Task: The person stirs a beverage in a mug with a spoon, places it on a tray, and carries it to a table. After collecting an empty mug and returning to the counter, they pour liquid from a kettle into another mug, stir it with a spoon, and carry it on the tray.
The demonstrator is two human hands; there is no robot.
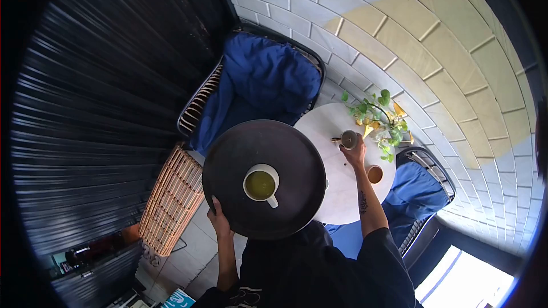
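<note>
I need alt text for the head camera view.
A person's left hand holds a round dark tray carrying a white mug of green liquid. The right hand grasps a small cup at a round pale table with a leafy plant.

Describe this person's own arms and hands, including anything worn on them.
The left hand and right hand show no gloves. The right sleeve is black and short, leaving the right forearm bare; a dark tattoo, too small to read, runs along it. The left forearm is also bare, with no marking visible.
</note>
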